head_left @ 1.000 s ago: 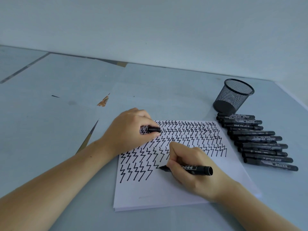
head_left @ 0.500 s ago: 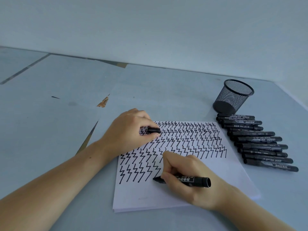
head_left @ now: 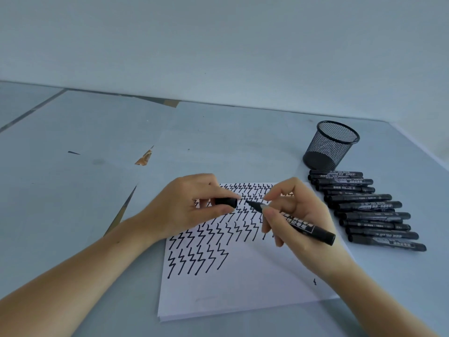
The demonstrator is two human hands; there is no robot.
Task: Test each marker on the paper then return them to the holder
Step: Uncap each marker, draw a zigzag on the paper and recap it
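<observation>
Both hands sit over the upper half of the paper (head_left: pixel 243 288); left hand (head_left: pixel 187 207) and right hand (head_left: pixel 296 220) nearly meet, with a marker (head_left: pixel 298 222) tip in the narrow gap. Lower half of the sheet open. Right edge of the paper flanked by a row of markers (head_left: pixel 369 210), close-packed. Mesh holder (head_left: pixel 330 147) stands upright just behind the row, mouth unobstructed. Table (head_left: pixel 73 190) left of the paper open
</observation>
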